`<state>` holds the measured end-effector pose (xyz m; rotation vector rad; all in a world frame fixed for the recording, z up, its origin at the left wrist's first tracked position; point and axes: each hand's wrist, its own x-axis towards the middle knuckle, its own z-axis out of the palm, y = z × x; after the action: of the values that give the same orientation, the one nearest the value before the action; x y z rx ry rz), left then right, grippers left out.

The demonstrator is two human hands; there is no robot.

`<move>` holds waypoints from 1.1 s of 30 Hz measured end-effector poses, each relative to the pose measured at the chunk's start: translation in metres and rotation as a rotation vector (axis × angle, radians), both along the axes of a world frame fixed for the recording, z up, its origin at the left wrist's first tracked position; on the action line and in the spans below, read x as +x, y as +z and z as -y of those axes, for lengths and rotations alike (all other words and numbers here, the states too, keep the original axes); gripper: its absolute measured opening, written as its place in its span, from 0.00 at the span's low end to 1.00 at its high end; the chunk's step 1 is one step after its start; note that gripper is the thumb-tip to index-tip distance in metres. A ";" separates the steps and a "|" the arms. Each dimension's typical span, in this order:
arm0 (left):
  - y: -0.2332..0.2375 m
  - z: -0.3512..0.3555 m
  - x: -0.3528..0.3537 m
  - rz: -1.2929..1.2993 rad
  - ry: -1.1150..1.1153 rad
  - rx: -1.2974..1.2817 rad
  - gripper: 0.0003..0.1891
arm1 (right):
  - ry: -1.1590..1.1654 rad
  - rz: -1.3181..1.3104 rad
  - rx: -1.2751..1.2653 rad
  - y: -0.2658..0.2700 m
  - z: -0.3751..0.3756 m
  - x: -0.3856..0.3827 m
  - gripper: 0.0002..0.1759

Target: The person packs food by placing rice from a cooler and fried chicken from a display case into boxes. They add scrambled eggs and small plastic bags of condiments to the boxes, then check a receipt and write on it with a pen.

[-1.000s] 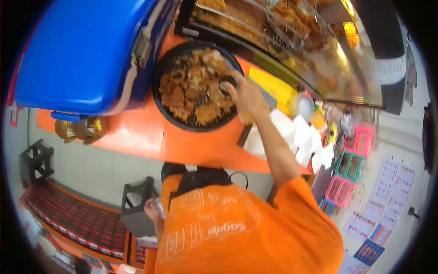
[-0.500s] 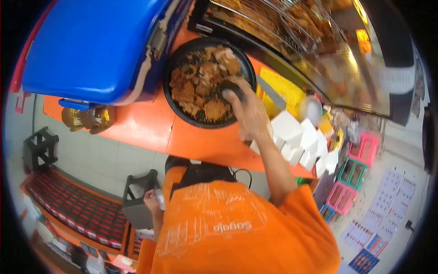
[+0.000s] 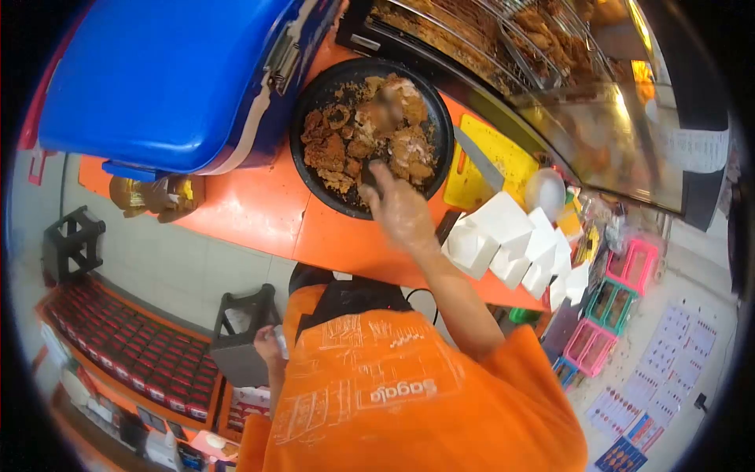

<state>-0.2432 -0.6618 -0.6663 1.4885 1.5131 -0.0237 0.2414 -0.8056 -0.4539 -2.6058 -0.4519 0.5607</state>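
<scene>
A round black mortar dish [image 3: 308, 182] on the orange counter holds broken pieces of crumbed fried food [image 3: 334, 145]. My right hand [image 3: 405, 216] reaches over its near rim, fingers wrapped round a dark pestle [image 3: 375, 171] whose far end is smeared by motion over the pieces. Low at my other side, my left hand [image 3: 268, 344] is closed on a small white thing [image 3: 281, 341], too small to name. Right of the dish, a knife [image 3: 477, 157] lies on a yellow cutting board [image 3: 506, 154].
White open boxes [image 3: 472, 248] stand right of my forearm. A large blue lidded box [image 3: 149, 86] is at the left, with wrapped items [image 3: 153, 197] below it. A glass food case [image 3: 598, 141] borders the far side. A dark stool [image 3: 244, 338] stands on the floor.
My right hand has drawn back toward the near rim and left within the dish, the pestle still in it. The view has shifted slightly; my left hand stays low.
</scene>
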 end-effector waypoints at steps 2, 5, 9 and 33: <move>-0.012 0.002 0.010 0.011 -0.019 0.038 0.05 | -0.165 -0.267 0.215 0.002 0.002 0.036 0.28; 0.000 0.004 0.001 0.057 0.064 -0.055 0.05 | -0.232 -0.087 0.455 0.070 0.008 0.056 0.27; -0.013 0.005 -0.046 -0.024 0.037 -0.044 0.05 | -0.132 0.483 0.563 0.046 0.008 0.008 0.22; -0.058 0.001 -0.049 -0.035 0.034 -0.032 0.05 | 0.417 0.471 -0.135 -0.033 0.010 0.019 0.34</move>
<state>-0.2924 -0.6632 -0.7245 1.4431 1.5592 -0.0539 0.2607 -0.8154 -0.4868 -2.7788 -1.1601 0.0895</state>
